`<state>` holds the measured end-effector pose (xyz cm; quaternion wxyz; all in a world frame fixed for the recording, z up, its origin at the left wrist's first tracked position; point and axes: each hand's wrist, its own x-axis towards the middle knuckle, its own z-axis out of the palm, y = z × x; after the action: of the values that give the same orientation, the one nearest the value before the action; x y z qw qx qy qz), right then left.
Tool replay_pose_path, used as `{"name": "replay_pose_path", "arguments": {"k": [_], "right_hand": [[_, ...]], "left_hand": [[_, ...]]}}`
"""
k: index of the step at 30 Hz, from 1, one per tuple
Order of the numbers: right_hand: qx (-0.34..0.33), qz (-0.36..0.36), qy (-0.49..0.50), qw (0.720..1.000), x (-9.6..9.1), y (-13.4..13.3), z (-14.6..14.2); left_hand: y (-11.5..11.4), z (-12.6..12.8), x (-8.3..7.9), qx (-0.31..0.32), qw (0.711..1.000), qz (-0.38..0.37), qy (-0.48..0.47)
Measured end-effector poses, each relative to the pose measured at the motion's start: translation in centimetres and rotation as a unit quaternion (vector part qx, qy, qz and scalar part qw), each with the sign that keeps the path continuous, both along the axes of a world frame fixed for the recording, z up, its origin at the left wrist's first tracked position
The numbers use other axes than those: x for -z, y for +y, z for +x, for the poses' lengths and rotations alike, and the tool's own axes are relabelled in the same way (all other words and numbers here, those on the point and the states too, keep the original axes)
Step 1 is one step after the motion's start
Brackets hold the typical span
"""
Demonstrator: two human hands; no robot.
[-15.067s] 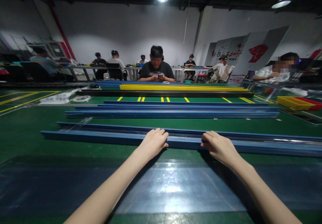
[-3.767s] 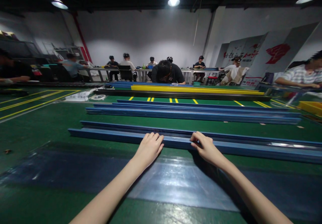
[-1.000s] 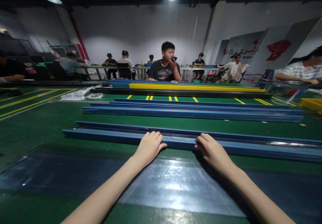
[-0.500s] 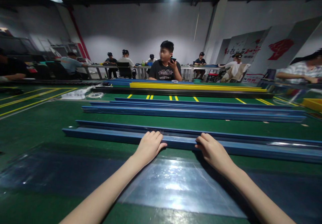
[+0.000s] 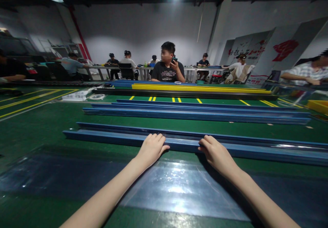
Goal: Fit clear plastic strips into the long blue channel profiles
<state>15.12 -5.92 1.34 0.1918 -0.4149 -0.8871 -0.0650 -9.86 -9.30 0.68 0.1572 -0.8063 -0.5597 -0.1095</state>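
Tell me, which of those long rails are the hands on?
The nearest blue rail. The left hand and right hand both rest on its near edge; the other blue rails and the yellow rail lie farther back, untouched.

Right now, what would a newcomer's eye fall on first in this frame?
Two forearms reach in from below, the left hand and right hand resting side by side on the near edge of a long blue rail lying across the green table. Behind it lie more blue rails and a yellow rail, parallel. Across the table a seated person holds up a phone.
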Motion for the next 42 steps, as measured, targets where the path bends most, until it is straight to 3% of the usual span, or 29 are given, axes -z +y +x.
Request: {"name": "replay_pose_path", "arguments": {"k": [21, 42], "right_hand": [[0.002, 0.008, -0.016, 1.0, -0.15, -0.13, -0.06], [0.011, 0.028, -0.039, 0.999, -0.33, -0.1, -0.07]], "left_hand": [[0.0, -0.09, 0.11, 0.004, 1.0, 0.025, 0.012], [-0.15, -0.12, -0.22, 0.011, 1.0, 0.0, 0.008]]}}
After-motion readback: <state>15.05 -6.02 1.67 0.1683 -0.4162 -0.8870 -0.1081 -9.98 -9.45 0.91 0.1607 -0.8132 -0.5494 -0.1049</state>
